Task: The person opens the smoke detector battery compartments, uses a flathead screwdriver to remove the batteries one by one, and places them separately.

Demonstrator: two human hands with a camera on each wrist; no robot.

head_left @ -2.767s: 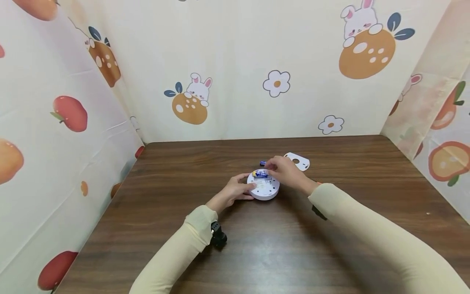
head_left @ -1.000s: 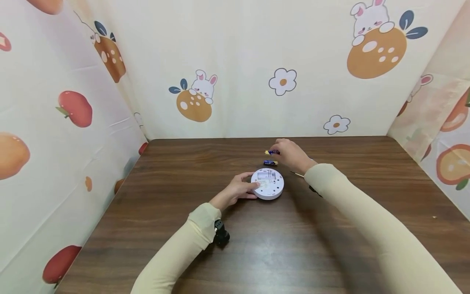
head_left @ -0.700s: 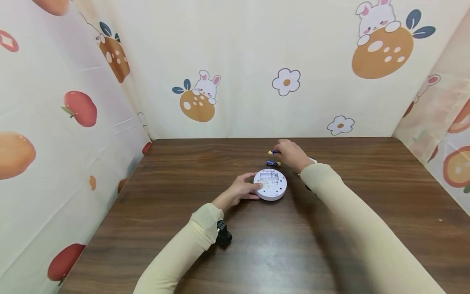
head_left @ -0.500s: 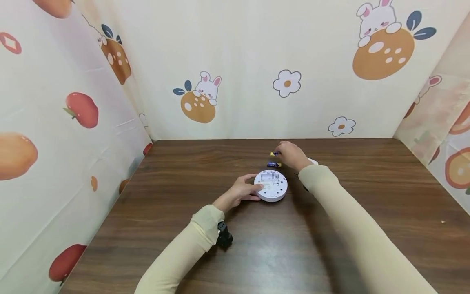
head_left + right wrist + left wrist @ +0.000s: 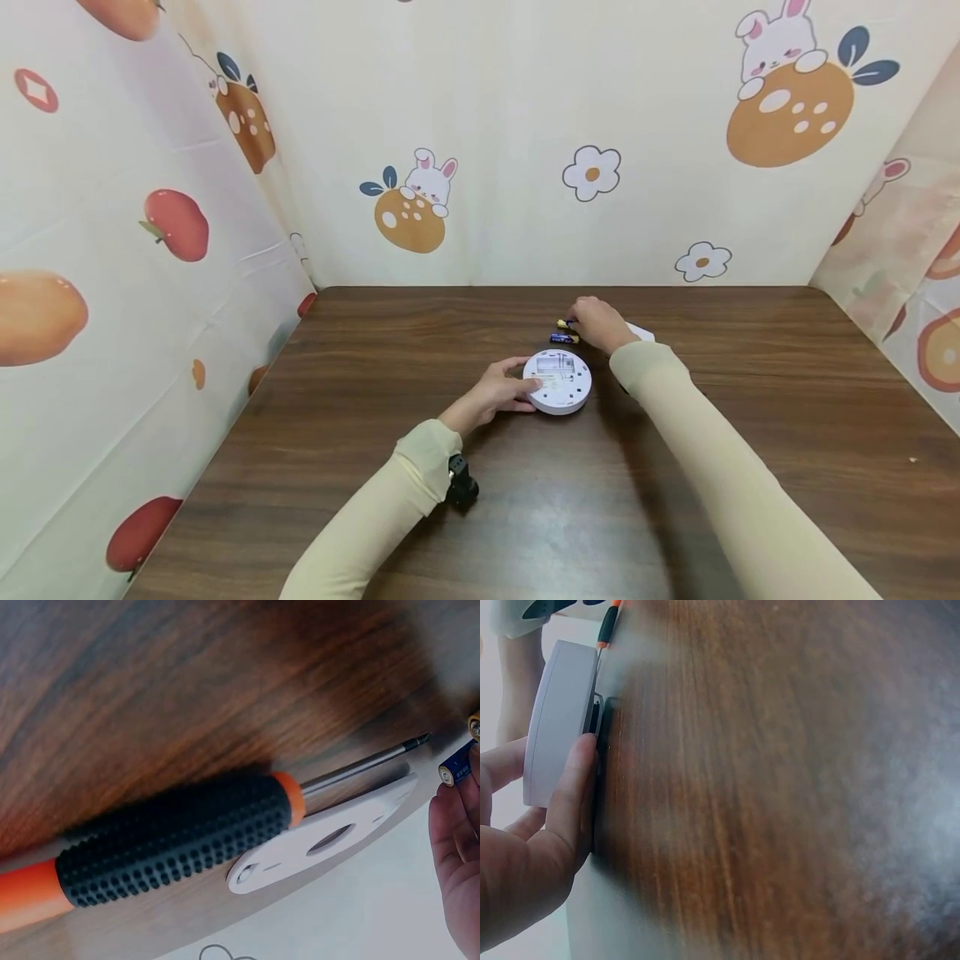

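Note:
My left hand (image 5: 493, 392) grips the round white device (image 5: 562, 393), thumb on its upper face and fingers around its edge. That upper face has an open battery compartment with no battery inside, and several small holes. Seen from the left wrist, the device's side wall (image 5: 559, 724) stands a little above the tabletop. Beyond it, my right hand (image 5: 598, 323) pinches a blue and yellow battery (image 5: 456, 765) close to the table; the fingers hide much of it in the head view. A second battery (image 5: 564, 338) lies parallel, just in front of the held one.
A screwdriver (image 5: 180, 832) with a black and orange handle lies by the right wrist. Beside it is a white plate (image 5: 319, 851) with a round hole, partly hidden behind the right hand in the head view. A patterned curtain (image 5: 510, 225) borders the table's back edge.
At 2.8 s ago a battery was in the compartment under my right fingers. It was lifted out to behind the other battery, then lowered slightly toward the table. The left hand keeps its hold.

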